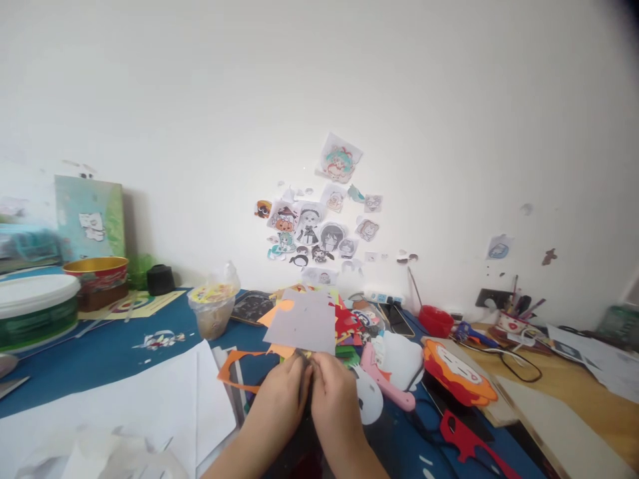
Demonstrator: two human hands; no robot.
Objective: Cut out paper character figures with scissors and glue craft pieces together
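My left hand (280,394) and my right hand (335,392) meet in front of me, thumbs side by side and fingers curled. Something small and dark shows between them, too covered by the fingers to name. Just beyond my fingertips lies a pale grey sheet of paper (305,326) on a heap of coloured paper scraps. By my left hand is an orange paper cut-out (230,368) with a hole in it. White paper cut-outs (369,398) and a pink-handled tool (387,379) lie to the right of my right hand.
White paper sheets (164,399) cover the front left of the blue table. A plastic cup (212,313), a green-and-white tub (37,313) and a red tin (97,283) stand behind. At right lie an orange-and-red paper piece (456,372), a red bowl (436,322) and cables (519,362).
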